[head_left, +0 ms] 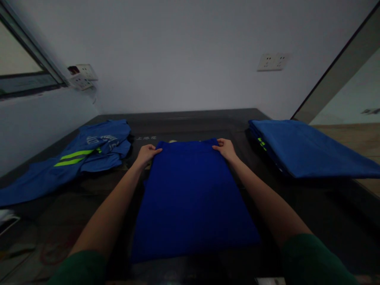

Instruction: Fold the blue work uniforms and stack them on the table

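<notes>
A smooth, bright blue cloth (pixel 192 198) lies flat in front of me, narrower at its far edge than at its near one. My left hand (pixel 147 153) pinches its far left corner between thumb and fingers. At the far right corner, my right hand (pixel 225 149) grips the same cloth the same way. Both arms reach forward along the sides of the cloth, in green sleeves. The cloth rests on a dark, glossy table (pixel 190 122).
A crumpled blue garment (pixel 101 142) with yellow-green stripes lies at the left. Folded blue cloth (pixel 311 150) is stacked at the right. A white object (pixel 7 221) sits at the left edge. Wall sockets (pixel 272 62) are on the wall behind the table.
</notes>
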`<state>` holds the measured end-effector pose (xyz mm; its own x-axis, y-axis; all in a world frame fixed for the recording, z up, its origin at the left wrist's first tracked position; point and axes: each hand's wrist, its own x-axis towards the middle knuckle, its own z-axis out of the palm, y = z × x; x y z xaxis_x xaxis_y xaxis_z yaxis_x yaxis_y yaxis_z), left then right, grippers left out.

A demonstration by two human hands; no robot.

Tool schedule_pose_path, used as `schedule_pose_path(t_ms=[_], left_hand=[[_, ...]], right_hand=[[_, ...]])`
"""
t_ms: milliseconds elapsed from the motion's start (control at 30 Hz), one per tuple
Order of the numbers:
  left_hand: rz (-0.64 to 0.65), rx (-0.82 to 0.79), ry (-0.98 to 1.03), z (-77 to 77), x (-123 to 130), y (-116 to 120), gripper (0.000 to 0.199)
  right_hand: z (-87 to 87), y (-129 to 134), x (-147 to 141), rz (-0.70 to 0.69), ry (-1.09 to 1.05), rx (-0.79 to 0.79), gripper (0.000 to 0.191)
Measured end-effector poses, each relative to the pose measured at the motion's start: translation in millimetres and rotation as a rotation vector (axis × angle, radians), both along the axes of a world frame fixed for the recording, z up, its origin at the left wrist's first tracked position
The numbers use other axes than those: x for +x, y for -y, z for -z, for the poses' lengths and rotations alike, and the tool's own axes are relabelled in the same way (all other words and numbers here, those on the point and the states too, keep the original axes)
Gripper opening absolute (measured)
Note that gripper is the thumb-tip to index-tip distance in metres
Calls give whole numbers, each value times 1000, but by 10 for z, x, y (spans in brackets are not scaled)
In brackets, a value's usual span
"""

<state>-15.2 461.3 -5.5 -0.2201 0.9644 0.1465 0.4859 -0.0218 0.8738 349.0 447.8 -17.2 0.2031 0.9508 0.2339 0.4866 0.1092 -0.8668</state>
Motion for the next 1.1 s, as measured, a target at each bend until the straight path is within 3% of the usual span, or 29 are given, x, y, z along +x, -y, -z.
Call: schedule_pose_path(t_ms=[233, 367, 500, 700, 867, 1000, 1100], left_hand=[[-12, -25, -61, 19, 17, -51, 28], [6, -20, -7, -44, 75, -12, 17], [124, -172, 224, -104, 34, 39, 14], [206, -211, 389, -79, 4, 34, 13], [215, -157, 480, -212, -73, 28, 22], [181, -40, 490, -298, -126, 19, 23], [40, 35, 276, -179, -72, -19, 20]], right_hand=[[46, 118, -92, 73, 342, 132, 43], [-13, 190, -131, 44, 441, 220, 37], [-61, 134, -76, -3, 336, 263, 33], [-49, 88, -13, -82, -15, 1, 43], [-230, 107, -36, -133, -164, 159, 43], [-363, -26, -35, -130, -124, 213, 41], [-280, -119, -65, -50, 59, 186, 38]])
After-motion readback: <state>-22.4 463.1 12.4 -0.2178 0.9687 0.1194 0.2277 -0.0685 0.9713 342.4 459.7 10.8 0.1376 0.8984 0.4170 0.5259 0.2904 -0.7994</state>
